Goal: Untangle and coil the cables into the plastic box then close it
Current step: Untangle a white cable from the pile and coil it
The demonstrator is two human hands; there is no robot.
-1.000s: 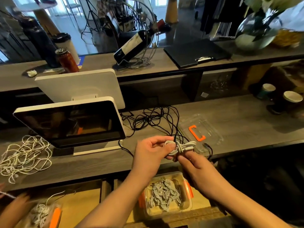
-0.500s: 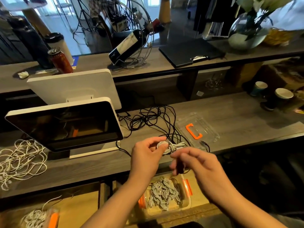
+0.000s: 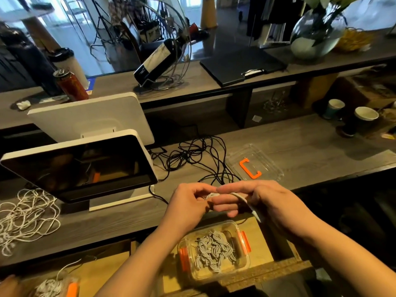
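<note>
My left hand (image 3: 188, 202) and my right hand (image 3: 263, 202) meet above the counter's front edge, both gripping a small white coiled cable (image 3: 242, 197) that is mostly hidden by the fingers. Its loose end hangs below my right hand. Directly beneath, on a lower wooden shelf, an open clear plastic box (image 3: 242, 264) with orange clips holds several coiled white cables (image 3: 213, 250). The box's clear lid (image 3: 267, 166) with an orange clip lies on the counter beyond my hands.
A black cable tangle (image 3: 192, 155) sprawls on the grey counter (image 3: 310, 151) behind my hands. A white cable tangle (image 3: 25, 215) lies far left. A screen terminal (image 3: 81, 166) stands left. Paper cups (image 3: 364, 118) stand right. Another box with cables (image 3: 53, 286) sits at bottom left.
My right hand has moved up over the white coil, its fingers now stretched across it toward my left hand; the cable's end now hangs under my right hand.
</note>
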